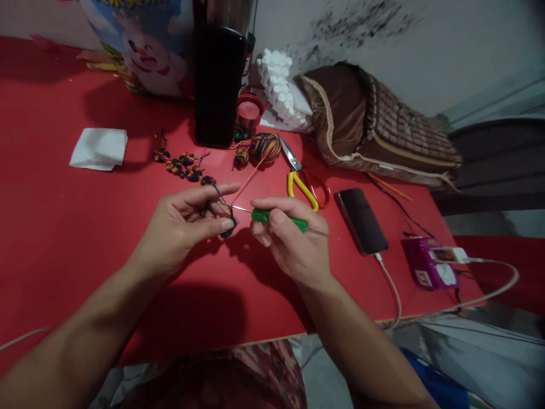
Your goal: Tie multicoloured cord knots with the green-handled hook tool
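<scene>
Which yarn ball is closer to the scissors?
The larger multicoloured ball, just left of the scissors, near their blade tips. The smaller ball sits on its far side, farther left.

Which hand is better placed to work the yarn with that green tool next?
Probably the right hand, since it grips the green-handled tool, its metal shaft reaching toward the yarn piece. The left hand is busy pinching that piece.

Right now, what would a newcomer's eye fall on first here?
Probably the red table, spread across the view. Over it, the right hand holds a green tool, pointing toward the dark yarn pinched in the left hand. Beyond them lie a yarn ball and, to its right, scissors.
</scene>
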Available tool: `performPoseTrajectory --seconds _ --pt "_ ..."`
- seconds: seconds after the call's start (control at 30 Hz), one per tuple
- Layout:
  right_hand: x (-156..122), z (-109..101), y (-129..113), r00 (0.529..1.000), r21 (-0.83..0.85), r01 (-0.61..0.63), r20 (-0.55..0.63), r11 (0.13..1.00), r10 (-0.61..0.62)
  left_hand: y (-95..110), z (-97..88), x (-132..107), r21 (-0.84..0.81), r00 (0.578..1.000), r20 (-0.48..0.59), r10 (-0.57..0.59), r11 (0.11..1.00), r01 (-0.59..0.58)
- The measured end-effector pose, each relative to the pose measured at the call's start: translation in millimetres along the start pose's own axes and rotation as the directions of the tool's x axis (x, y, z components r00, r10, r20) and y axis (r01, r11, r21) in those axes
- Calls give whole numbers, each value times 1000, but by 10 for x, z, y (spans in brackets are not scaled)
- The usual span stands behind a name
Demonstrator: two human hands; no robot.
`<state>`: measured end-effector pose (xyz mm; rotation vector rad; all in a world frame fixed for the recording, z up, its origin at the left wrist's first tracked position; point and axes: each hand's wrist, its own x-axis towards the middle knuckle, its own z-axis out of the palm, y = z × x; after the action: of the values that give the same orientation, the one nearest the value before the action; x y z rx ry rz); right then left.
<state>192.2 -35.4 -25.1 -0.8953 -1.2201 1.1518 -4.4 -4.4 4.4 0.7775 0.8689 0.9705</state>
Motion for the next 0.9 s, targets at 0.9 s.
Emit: performPoseTrajectory --seconds 0.9 --pt "-117 249 -42 973 -398 164 -84 903 -213 -181 189 -65 -14 976 -195 94 995 -98"
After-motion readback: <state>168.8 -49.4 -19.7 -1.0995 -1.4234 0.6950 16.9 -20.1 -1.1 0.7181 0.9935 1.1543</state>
